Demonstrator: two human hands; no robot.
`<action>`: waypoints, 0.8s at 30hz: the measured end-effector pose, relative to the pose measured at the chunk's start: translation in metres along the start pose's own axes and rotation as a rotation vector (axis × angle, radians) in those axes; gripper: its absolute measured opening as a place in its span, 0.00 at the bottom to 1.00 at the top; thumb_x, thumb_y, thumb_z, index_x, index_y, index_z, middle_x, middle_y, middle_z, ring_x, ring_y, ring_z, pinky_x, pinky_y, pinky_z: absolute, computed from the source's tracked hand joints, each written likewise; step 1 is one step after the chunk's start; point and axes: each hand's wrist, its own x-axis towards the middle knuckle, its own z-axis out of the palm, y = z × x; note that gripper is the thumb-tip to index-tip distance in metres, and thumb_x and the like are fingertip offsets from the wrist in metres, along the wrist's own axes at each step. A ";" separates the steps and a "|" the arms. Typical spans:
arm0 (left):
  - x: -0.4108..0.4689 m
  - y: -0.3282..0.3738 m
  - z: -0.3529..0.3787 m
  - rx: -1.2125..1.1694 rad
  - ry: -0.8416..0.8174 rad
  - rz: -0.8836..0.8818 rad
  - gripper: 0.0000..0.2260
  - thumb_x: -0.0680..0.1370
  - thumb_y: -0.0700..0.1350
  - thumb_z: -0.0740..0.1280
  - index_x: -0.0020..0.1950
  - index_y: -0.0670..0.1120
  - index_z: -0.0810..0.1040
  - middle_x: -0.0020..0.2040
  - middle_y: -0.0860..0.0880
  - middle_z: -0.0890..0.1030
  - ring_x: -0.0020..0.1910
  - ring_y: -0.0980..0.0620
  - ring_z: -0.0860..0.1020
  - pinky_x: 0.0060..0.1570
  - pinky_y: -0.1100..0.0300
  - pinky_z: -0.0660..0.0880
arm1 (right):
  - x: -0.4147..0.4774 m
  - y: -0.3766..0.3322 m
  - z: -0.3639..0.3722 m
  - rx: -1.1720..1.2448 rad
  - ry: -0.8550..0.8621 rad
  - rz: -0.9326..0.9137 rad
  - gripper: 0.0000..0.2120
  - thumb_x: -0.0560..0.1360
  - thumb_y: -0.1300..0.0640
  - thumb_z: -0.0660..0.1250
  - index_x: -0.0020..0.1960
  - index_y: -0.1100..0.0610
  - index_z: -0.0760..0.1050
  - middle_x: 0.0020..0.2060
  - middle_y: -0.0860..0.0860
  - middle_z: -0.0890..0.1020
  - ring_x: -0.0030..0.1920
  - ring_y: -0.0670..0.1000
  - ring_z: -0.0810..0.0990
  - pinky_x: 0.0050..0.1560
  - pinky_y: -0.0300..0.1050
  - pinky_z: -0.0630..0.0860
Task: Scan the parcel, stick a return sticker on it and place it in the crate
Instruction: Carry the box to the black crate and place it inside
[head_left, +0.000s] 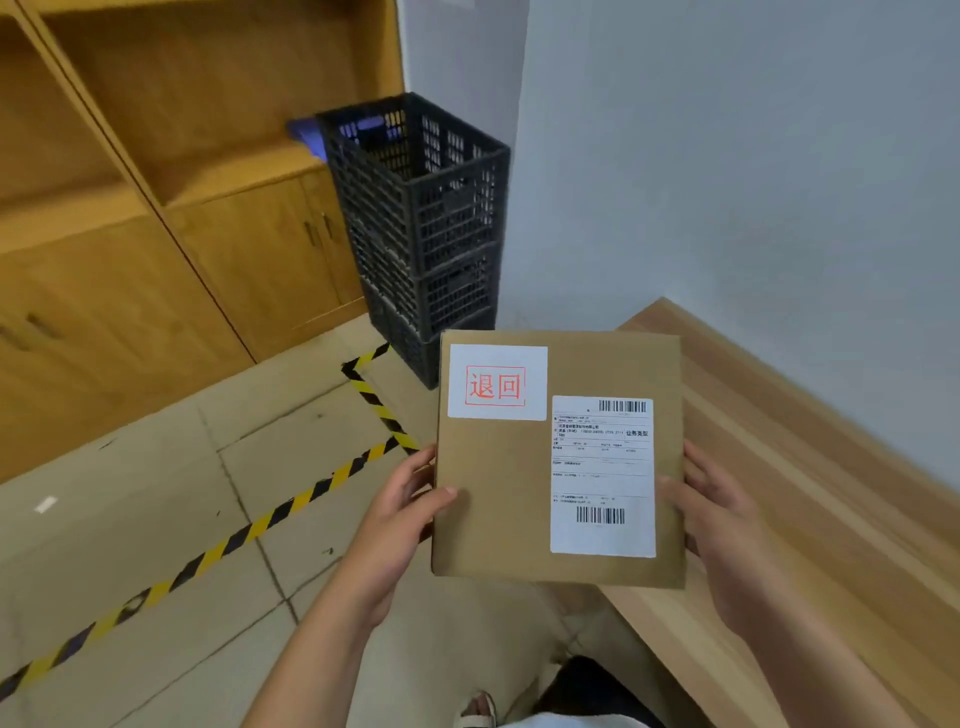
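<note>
Head view: your left hand (402, 512) and right hand (719, 512) grip the parcel (498, 499) by its sides, near you, sticker (497, 382) already on. Placing remains, I judge: carry it far-left and lower it into the crate (447, 208).

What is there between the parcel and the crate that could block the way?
Nothing visible. The parcel, held by the left hand and right hand, faces open floor up to the black crate, whose top is open; something blue lies inside.
</note>
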 end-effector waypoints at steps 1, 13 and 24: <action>0.002 0.000 -0.008 -0.012 0.022 -0.003 0.19 0.79 0.42 0.67 0.67 0.59 0.74 0.61 0.60 0.80 0.54 0.65 0.80 0.52 0.60 0.75 | 0.006 -0.003 0.011 -0.015 -0.035 0.000 0.19 0.80 0.63 0.63 0.60 0.39 0.77 0.51 0.40 0.87 0.47 0.44 0.87 0.42 0.46 0.75; 0.065 0.037 -0.077 -0.085 0.318 -0.049 0.18 0.78 0.42 0.68 0.65 0.58 0.75 0.61 0.56 0.82 0.61 0.56 0.79 0.54 0.57 0.74 | 0.133 -0.050 0.141 -0.020 -0.351 0.022 0.18 0.79 0.65 0.65 0.56 0.41 0.77 0.48 0.41 0.88 0.47 0.44 0.87 0.45 0.44 0.79; 0.154 0.100 -0.117 -0.136 0.472 -0.055 0.17 0.76 0.43 0.69 0.63 0.54 0.78 0.60 0.52 0.84 0.62 0.48 0.79 0.64 0.45 0.73 | 0.256 -0.095 0.233 -0.049 -0.495 0.043 0.16 0.77 0.59 0.69 0.50 0.36 0.79 0.48 0.37 0.87 0.55 0.48 0.84 0.60 0.56 0.77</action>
